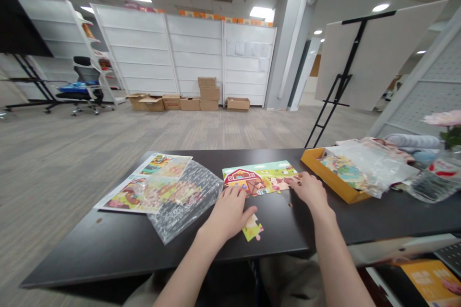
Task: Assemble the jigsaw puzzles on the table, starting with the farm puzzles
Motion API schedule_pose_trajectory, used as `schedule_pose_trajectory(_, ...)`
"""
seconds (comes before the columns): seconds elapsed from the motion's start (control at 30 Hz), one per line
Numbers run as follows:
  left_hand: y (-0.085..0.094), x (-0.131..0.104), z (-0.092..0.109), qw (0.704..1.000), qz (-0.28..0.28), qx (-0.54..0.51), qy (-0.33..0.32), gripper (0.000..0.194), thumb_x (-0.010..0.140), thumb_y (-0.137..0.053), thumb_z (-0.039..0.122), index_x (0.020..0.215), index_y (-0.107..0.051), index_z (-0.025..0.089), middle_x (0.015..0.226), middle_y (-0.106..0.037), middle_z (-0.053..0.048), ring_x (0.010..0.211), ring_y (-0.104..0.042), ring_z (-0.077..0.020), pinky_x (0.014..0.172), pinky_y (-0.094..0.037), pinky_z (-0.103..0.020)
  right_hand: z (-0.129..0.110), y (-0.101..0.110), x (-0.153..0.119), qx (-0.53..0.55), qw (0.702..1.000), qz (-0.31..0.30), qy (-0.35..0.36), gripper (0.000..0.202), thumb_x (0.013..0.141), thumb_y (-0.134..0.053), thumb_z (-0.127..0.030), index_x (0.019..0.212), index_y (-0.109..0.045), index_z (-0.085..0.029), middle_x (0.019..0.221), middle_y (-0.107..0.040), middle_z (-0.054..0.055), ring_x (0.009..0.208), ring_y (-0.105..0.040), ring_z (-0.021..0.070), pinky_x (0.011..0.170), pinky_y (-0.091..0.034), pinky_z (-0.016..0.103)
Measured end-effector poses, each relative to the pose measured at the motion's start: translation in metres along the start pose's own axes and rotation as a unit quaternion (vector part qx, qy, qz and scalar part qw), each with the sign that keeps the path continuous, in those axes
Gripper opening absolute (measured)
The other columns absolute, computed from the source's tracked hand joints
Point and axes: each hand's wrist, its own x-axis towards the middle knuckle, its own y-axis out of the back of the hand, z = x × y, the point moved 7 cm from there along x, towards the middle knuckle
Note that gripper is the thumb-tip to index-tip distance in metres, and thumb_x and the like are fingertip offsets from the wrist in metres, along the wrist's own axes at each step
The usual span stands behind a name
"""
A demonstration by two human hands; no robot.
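Observation:
A partly joined jigsaw puzzle (264, 183) with a red barn, cows and green field lies flat on the dark table. My left hand (230, 212) rests palm down, its fingertips on the puzzle's lower left edge and its thumb spread to the right. Partly under that thumb, some joined green and cream jigsaw pieces (253, 231) lie apart from the main section. My right hand (311, 193) is at the puzzle's right edge, fingers bent and close together on a piece by the brown cow; its thumb is mostly hidden.
Left of the puzzle lie printed picture sheets (135, 194) and a clear plastic bag (187, 206). A yellow box (344, 188) to the right holds more pieces and plastic wrapping (376, 163). Beyond it stand a clear container (430, 182) and a pink flower (444, 118). The table (118, 254) has a front edge near my lap.

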Motion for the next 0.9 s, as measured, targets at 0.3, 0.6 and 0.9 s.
schedule_pose_trajectory(0.3, 0.001, 0.004, -0.004, 1.0, -0.005, -0.019, -0.009, 0.029, 0.094, -0.06, 0.039, 0.113, -0.062, 0.017, 0.124, -0.063, -0.014, 0.12, -0.056, -0.0298, 0.104, -0.045, -0.048, 0.024, 0.011, 0.013, 0.2, 0.975, 0.094, -0.001, 0.036, 0.075, -0.062, -0.032, 0.106, -0.066, -0.014, 0.102, -0.072, 0.016, 0.101, -0.067, 0.0294, 0.092, -0.049, 0.038)
schedule_pose_trajectory(0.6, 0.007, 0.0, 0.002, 0.999, -0.02, -0.024, -0.028, 0.038, 0.093, -0.06, 0.048, 0.116, -0.064, 0.019, 0.131, -0.062, -0.012, 0.125, -0.053, -0.0307, 0.109, -0.041, -0.046, 0.035, 0.029, 0.004, 0.372, 0.905, 0.206, 0.016, 0.036, 0.074, -0.066, -0.05, 0.089, -0.071, -0.018, 0.088, -0.077, 0.013, 0.082, -0.072, 0.0273, 0.08, -0.055, 0.038)
schedule_pose_trajectory(0.9, 0.014, -0.027, -0.002, 0.995, -0.075, -0.072, -0.006, 0.09, 0.066, -0.083, 0.057, 0.142, -0.05, 0.022, 0.129, -0.065, -0.012, 0.118, -0.06, -0.0353, 0.095, -0.05, -0.044, -0.014, 0.021, -0.021, 0.533, 0.842, -0.025, 0.078, 0.051, 0.066, -0.082, -0.058, 0.091, -0.07, -0.016, 0.09, -0.078, 0.013, 0.085, -0.074, 0.0279, 0.07, -0.056, 0.033)
